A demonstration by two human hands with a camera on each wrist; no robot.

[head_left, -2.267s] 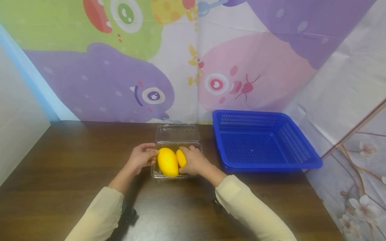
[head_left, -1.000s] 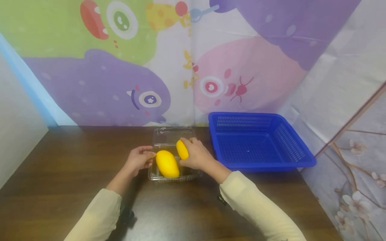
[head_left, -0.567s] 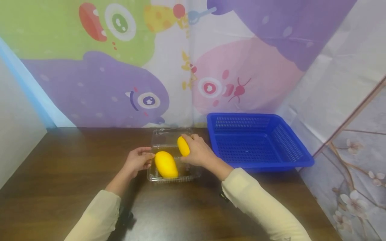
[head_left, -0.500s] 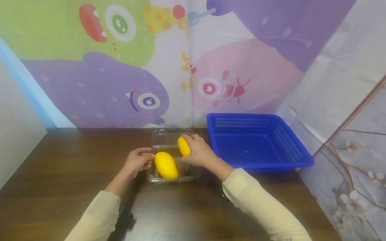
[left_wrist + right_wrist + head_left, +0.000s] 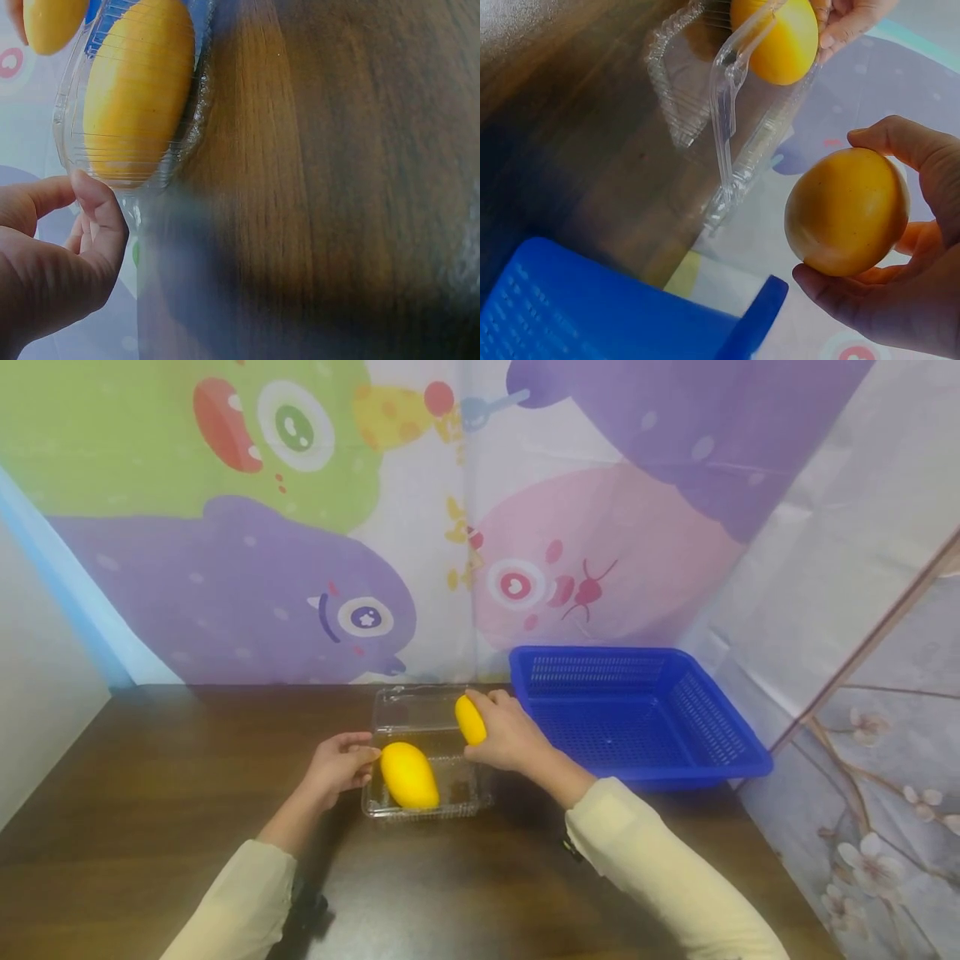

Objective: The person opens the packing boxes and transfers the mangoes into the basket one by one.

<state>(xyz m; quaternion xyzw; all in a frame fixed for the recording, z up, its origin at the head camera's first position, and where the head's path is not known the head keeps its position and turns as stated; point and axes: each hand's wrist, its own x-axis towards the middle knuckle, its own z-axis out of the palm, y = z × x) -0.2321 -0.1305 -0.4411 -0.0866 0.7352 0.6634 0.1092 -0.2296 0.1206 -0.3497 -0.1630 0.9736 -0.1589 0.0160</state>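
Observation:
A clear plastic clamshell box point(image 5: 459, 787) lies on the table with its lid point(image 5: 412, 712) folded back toward the wall. One yellow mango point(image 5: 409, 777) rests in the left half of the box. My left hand point(image 5: 336, 767) pinches the box's left rim between thumb and forefinger; the left wrist view shows the fingertips point(image 5: 81, 180) right at its edge. My right hand point(image 5: 513, 735) grips a second mango point(image 5: 470, 721) over the back right of the box. In the right wrist view this mango point(image 5: 847, 212) hangs clear of the box, thumb and fingers around it.
A blue plastic basket point(image 5: 750, 766) with slotted walls stands on the right, close beside my right hand, with nothing inside. The brown wooden table point(image 5: 187, 827) meets a cartoon-printed wall sheet point(image 5: 300, 577) at the back. A flower-patterned sheet point(image 5: 892, 760) borders the right side.
My right hand has lifted the second mango from the right half of the box and moved it back and rightward. The left hand keeps its place at the rim. The head view has shifted slightly.

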